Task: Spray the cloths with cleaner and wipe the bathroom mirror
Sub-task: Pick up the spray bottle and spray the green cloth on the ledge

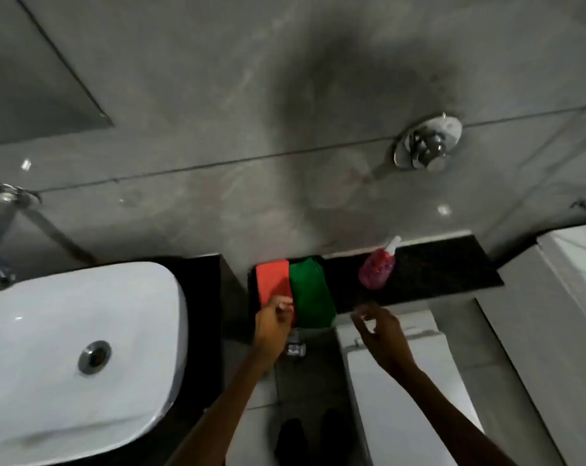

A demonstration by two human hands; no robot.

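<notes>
Folded red cloth [274,284] is pinched at its near edge by the left hand [272,326]; folded green cloth [311,292] lies between both hands; right hand [382,334] hovers, fingers loosely spread.

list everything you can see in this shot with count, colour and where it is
red cloth: 1, red-orange, left end of the black ledge
green cloth: 1, green, on the ledge right beside the red cloth
spray bottle: 1, pink with a white nozzle, on the ledge right of the cloths
black ledge: 1, black speckled, along the grey wall
sink: 1, white basin with a metal drain, lower left
wall valve: 1, chrome, on the wall at upper right
toilet: 1, white, below the ledge
left hand: 1, at the near edge of the red cloth
right hand: 1, fingers spread, empty, in front of the ledge below the bottle
</notes>
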